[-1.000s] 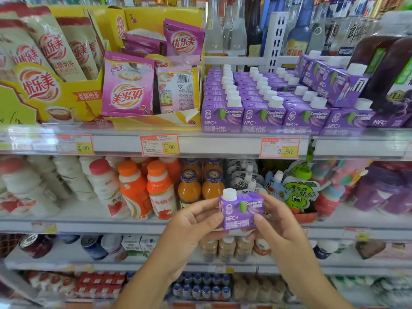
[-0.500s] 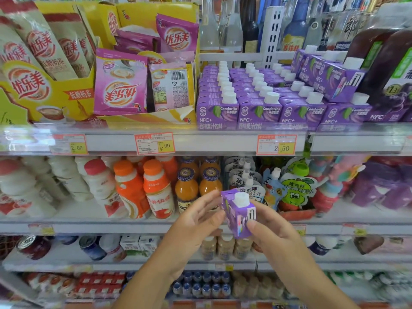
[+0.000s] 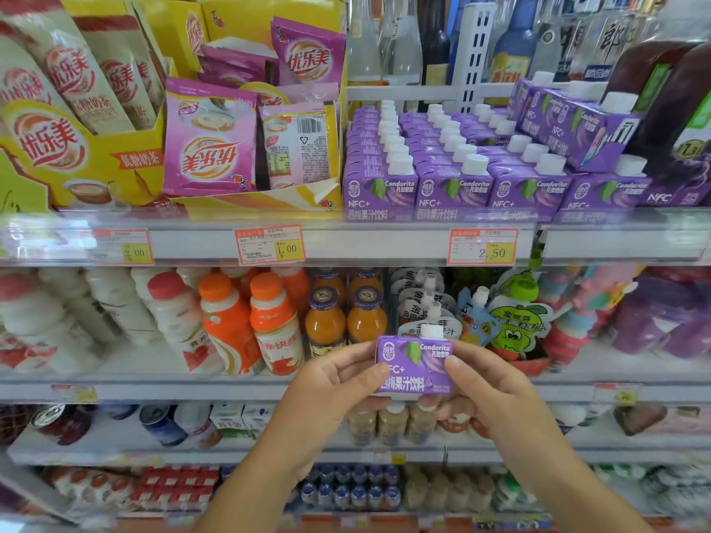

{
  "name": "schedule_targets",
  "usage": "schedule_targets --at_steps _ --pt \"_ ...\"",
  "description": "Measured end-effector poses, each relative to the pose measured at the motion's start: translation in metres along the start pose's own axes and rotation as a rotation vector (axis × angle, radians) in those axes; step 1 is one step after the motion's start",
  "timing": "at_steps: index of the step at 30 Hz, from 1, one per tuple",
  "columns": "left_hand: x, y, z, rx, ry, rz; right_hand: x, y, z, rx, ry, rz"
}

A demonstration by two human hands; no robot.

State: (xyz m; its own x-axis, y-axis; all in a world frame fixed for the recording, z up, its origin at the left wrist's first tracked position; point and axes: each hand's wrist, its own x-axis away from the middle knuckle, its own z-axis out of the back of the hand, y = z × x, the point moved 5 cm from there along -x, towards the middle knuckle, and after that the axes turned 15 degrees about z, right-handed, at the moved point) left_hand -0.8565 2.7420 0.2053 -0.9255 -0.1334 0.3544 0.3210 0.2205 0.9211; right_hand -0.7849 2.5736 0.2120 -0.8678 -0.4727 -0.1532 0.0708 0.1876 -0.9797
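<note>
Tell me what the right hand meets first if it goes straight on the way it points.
The right hand, gripping the purple juice carton with the left hand, points up-left toward the middle shelf. It would likely push the carton into the white spouted pouches behind it, though depth is unclear.

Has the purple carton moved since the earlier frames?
Yes. The purple carton has turned in place: half a second ago its narrow side faced the camera, now its front label does. Against the orange juice bottles behind, it sits about where it was.
</note>
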Motion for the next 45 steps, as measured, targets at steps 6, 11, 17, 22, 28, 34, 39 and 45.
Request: schedule_targets --at_steps 6,11,17,22,28,34,39,45 --pt "0.0 -0.001 0.007 -0.056 0.028 -0.042 0.001 0.001 0.001 0.097 -0.071 0.07" --pt "-0.001 0.0 0.008 -0.121 0.045 -0.064 0.003 0.002 0.003 0.146 -0.126 0.141" --pt "0.003 0.019 -0.002 -0.176 0.062 -0.17 -0.009 -0.028 0.014 0.299 -0.229 0.154" --pt "0.001 0.061 -0.012 -0.299 0.048 -0.336 -0.035 -0.088 0.019 0.485 -0.346 0.241" --pt "-0.003 0.122 -0.025 -0.412 0.055 -0.523 -0.061 -0.166 0.015 0.749 -0.406 0.343" --pt "-0.005 0.177 -0.033 -0.65 0.247 -0.698 -0.097 -0.233 0.01 1.168 -0.5 0.428" --pt "-0.018 0.206 -0.005 -1.077 0.685 -0.993 -0.154 -0.276 0.013 1.558 -0.441 0.514" --pt "-0.032 0.199 0.007 -1.22 0.75 -1.041 -0.227 -0.267 0.032 1.767 -0.519 0.427"
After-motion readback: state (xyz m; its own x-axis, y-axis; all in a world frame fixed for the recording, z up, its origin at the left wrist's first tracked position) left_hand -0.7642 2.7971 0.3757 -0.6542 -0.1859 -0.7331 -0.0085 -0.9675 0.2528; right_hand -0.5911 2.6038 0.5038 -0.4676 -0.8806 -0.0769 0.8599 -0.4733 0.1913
